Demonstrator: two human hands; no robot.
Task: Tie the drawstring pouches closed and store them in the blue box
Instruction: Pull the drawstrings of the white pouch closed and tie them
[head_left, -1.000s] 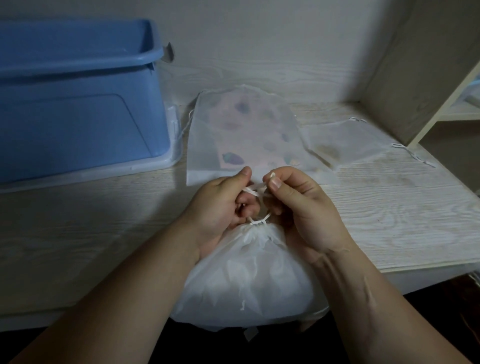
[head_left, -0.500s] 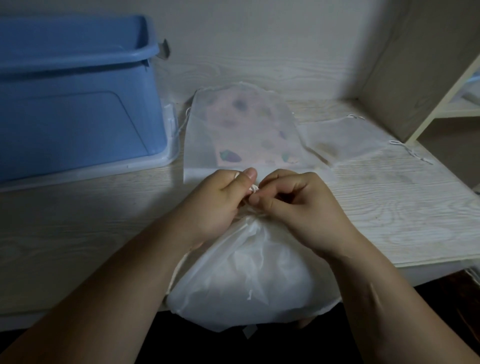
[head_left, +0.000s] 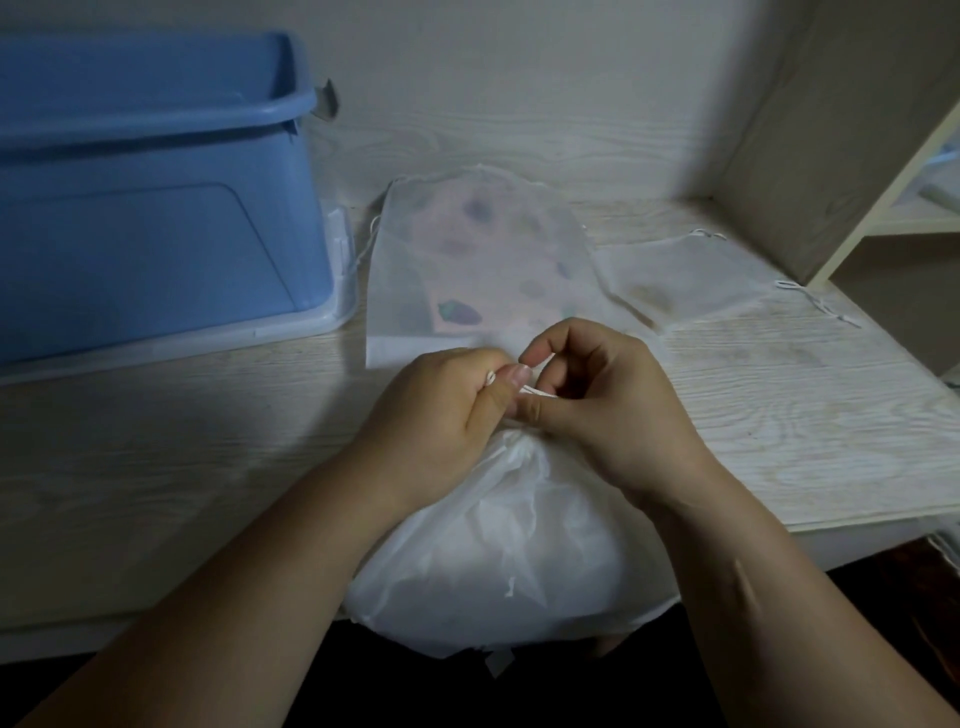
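White gauzy pouch, stuffed full, sits at the wooden tabletop's near edge, close enough for me to work its gathered neck. My left hand pinches one drawstring end; my right hand curls round the other, apparently knotting. The blue box waits back left. A printed pouch and a small pouch lie flat beyond.

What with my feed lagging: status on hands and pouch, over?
Left hand, right hand both pinching drawstring. Stuffed pouch at table edge, not yet boxed. Blue box left, path open.
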